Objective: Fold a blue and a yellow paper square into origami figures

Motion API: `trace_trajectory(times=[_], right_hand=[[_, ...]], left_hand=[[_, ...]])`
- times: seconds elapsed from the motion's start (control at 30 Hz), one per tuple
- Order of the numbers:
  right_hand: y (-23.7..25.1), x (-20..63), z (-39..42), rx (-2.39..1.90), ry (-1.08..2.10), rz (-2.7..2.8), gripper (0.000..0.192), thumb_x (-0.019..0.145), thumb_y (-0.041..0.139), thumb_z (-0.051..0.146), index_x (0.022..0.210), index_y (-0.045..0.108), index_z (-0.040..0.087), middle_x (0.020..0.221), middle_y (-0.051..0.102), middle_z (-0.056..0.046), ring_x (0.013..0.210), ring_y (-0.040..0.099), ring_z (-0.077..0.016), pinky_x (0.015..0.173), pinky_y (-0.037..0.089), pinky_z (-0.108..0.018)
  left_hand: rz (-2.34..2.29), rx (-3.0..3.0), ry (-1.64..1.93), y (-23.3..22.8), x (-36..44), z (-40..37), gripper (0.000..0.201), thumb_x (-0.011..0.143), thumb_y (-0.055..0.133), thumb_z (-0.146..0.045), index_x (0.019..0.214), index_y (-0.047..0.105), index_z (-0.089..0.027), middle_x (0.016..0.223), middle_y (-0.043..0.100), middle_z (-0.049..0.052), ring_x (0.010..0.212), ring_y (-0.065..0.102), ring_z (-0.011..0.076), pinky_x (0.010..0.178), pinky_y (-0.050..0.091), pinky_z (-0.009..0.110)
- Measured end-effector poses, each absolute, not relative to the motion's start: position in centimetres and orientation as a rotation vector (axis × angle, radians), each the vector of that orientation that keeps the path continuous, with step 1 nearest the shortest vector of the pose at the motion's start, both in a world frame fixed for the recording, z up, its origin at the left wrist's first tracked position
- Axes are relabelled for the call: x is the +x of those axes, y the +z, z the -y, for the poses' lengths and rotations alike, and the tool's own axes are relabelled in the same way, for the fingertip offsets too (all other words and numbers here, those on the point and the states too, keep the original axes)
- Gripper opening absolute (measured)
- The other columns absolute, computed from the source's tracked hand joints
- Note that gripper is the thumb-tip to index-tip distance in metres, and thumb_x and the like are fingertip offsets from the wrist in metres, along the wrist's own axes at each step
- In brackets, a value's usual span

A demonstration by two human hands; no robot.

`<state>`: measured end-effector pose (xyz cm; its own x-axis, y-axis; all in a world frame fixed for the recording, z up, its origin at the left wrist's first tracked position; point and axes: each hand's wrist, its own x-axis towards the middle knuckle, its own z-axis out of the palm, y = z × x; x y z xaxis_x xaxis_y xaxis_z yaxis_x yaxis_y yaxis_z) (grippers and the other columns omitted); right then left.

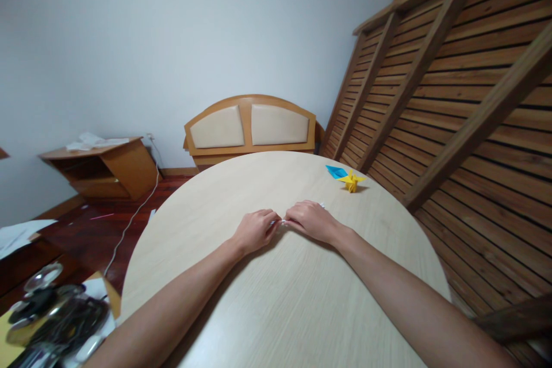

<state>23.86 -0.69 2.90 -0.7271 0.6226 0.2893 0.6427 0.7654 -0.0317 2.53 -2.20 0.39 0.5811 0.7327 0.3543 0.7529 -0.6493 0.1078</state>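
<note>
My left hand (254, 231) and my right hand (311, 221) rest close together on the round pale wooden table (276, 299), fingertips meeting. Between them they pinch a small white piece, probably paper (280, 222), mostly hidden under the fingers; a white corner shows at the far side of my right hand. Farther back on the right lie a yellow folded paper figure (352, 180) and a blue folded paper (336, 171), touching each other and out of reach of both hands.
A slatted wooden bed frame (452, 103) leans along the right, close to the table edge. A padded headboard (250, 125) stands against the wall behind the table. A low wooden cabinet (103, 168) is at the left, a white cable (133, 213) on the floor, clutter (56, 316) bottom left.
</note>
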Motion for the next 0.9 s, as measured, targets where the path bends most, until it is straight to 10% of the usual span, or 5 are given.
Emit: trace_trajectory(times=[0.9], right_hand=[[2.97, 24.32, 0.33, -1.027, -0.039, 2.633, 0.023, 0.097, 0.058, 0.037, 0.092, 0.072, 0.019, 0.086, 0.075, -0.006, 0.080, 0.066, -0.0188, 0.071, 0.038, -0.028]], left_hand=[[1.269, -2.685, -0.611, 0.22, 2.46, 1.66, 0.018, 0.099, 0.048, -0.022, 0.094, 0.065, -0.020, 0.089, 0.070, 0.004, 0.081, 0.063, 0.0163, 0.069, 0.046, 0.026]])
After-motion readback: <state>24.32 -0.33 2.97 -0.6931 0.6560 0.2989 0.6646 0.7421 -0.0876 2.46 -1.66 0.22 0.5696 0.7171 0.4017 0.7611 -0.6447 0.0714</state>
